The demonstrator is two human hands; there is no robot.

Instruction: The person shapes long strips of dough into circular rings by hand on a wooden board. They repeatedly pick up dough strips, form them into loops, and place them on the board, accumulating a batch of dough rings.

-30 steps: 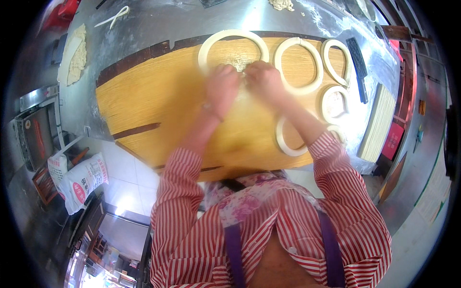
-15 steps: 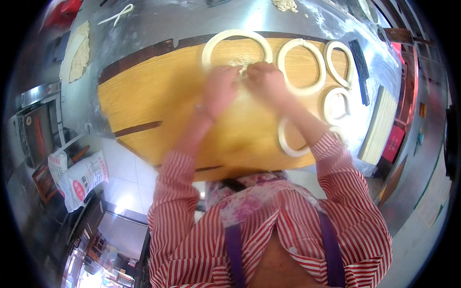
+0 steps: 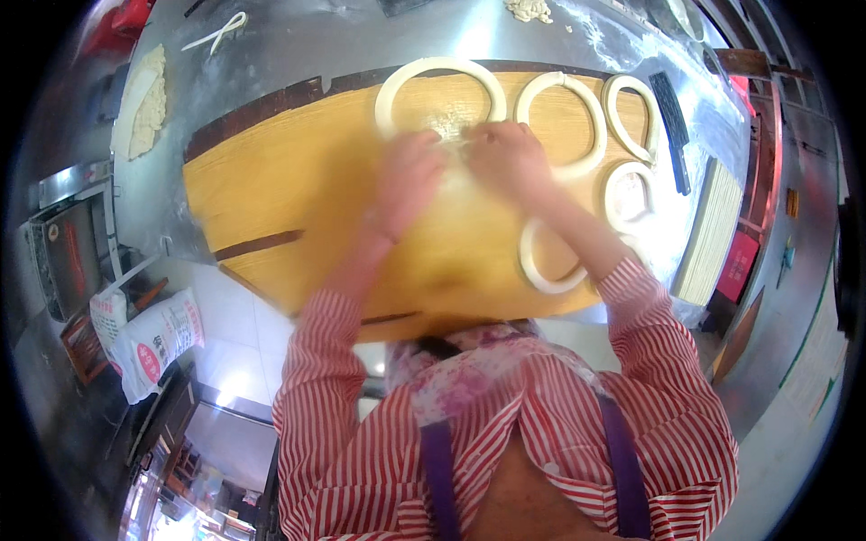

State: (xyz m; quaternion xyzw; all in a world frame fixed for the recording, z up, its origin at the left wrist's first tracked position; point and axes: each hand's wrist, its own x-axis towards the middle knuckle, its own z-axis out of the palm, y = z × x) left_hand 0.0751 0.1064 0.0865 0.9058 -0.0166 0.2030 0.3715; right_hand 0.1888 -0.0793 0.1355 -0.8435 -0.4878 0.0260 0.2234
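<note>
A pale dough ring (image 3: 439, 65) lies at the far edge of the yellow wooden board (image 3: 298, 189). Its two sides run down under my hands, which hide its near part. My left hand (image 3: 415, 164) is at the left side of the ring, fingers curled in and closed on the dough. Opposite it, my right hand (image 3: 505, 155) is closed on the right side. Between them a whitish crumbly patch (image 3: 448, 123) shows on the board. Motion blur softens both hands, and the fingertips are partly hidden.
More dough rings (image 3: 596, 104) lie on the board's right side, some under my right forearm. A dark cleaver (image 3: 668, 108) and pale slatted stack (image 3: 708, 236) are farther right. Dough lumps (image 3: 149, 104) and a thin crossed dough strip (image 3: 216, 34) sit on the metal table.
My hands have moved apart, the right one shifting slightly right, and more of the whitish patch shows between them. The whole view has shifted slightly.
</note>
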